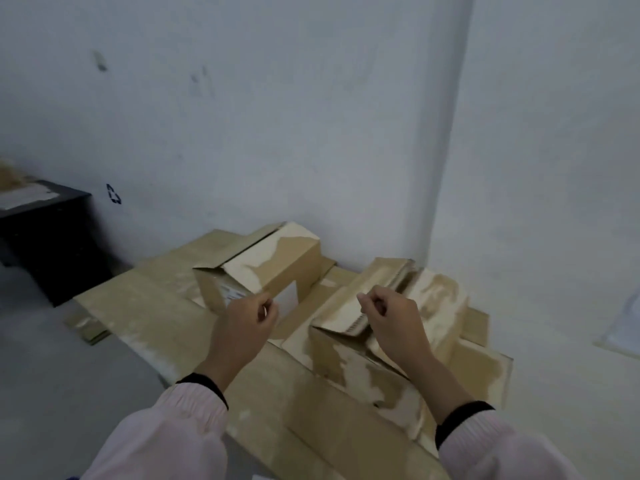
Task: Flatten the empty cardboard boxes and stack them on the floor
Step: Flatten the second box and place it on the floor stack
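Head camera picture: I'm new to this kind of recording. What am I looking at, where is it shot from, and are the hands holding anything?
There is no machine here. A person wears one camera on the head, looking down at their own hands. The left hand and right hand reach forward with fingers curled, apparently holding nothing. Flattened cardboard lies on the floor. Two boxes stand on it unflattened: the left box and the right box, under the right hand. A black cabinet stands far left.

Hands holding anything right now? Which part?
Left hand curled, holds nothing visible. Right hand curled over a flap of the right box; grip cannot be told.
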